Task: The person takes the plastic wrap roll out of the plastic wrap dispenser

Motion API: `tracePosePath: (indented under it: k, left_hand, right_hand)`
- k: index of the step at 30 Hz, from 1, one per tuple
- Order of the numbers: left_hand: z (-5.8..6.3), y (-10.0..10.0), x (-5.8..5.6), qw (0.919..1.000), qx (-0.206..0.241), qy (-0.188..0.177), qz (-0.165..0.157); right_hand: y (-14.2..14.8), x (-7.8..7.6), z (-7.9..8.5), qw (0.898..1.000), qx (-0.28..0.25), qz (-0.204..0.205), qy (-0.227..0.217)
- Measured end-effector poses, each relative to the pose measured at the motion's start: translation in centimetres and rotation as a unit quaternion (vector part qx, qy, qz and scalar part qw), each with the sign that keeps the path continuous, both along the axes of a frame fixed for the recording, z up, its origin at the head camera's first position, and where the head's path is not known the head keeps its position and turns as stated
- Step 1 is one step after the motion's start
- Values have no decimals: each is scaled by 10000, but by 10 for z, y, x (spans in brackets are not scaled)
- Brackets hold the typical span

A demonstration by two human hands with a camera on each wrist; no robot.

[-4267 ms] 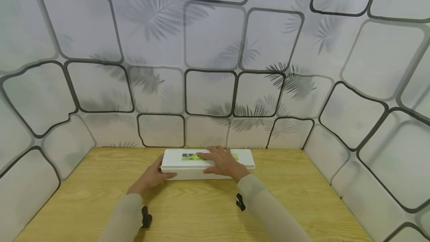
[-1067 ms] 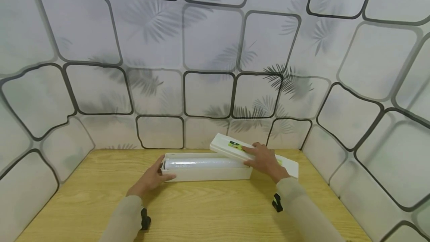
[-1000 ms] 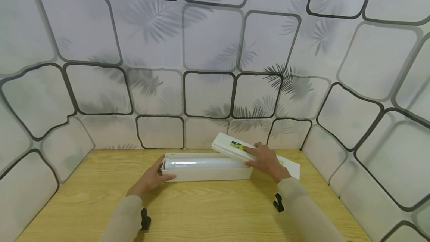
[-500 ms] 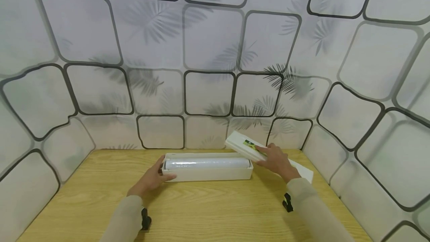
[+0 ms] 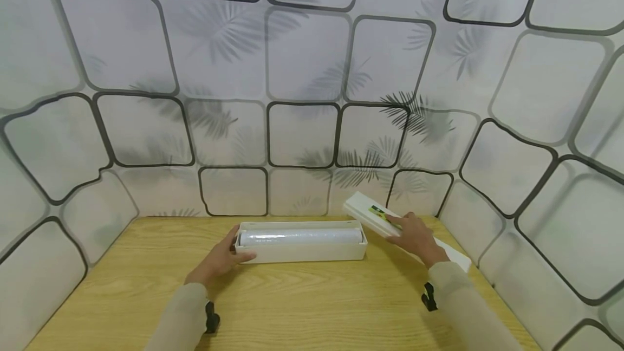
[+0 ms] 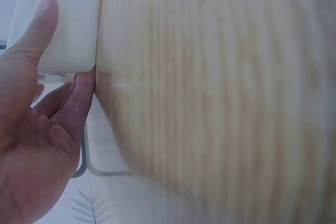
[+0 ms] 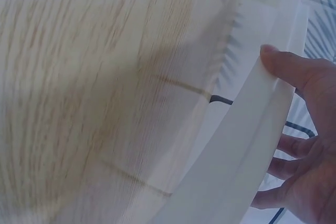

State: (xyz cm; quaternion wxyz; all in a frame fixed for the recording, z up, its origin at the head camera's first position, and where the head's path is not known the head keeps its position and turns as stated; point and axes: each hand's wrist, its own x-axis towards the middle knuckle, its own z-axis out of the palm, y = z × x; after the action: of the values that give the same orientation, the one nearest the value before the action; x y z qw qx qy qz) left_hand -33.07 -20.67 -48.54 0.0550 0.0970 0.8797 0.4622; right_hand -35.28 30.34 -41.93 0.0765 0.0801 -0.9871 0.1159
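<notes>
A long white cling film box [image 5: 302,254] stands uncovered on the table, with a shiny roll of cling film [image 5: 302,236] lying along it. My left hand [image 5: 219,258] grips the box's left end. In the left wrist view, its thumb lies on the front wall of the box [image 6: 73,35] and the other fingers reach round the end. To the right of the box, my right hand [image 5: 414,238] holds the white lid [image 5: 455,255], which slants from back left to front right. The right wrist view shows the thumb on one side of the lid [image 7: 236,129] and the fingers opposite.
The wood-grain table [image 5: 292,307] runs back to a patterned wall covering [image 5: 302,134], which also rises on both sides. Black straps sit at both wrists, such as the right strap [image 5: 429,297]. A green label [image 5: 377,211] marks the lid's top.
The lid lay on the box earlier; my right hand has lifted it off and moved it right, turning it aslant. The roll came into view. My left hand has stayed at the box's left end.
</notes>
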Motion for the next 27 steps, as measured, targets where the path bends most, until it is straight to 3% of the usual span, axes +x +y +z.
tracePosePath:
  k: [17,27]
  left_hand:
    - [2,2,4,10000,52,-27,43]
    - [5,2,3,9999,92,-75,37]
  right_hand:
    - [29,8,-12,9981,34,-392,-467]
    - [47,11,-19,9938,-52,-832,-732]
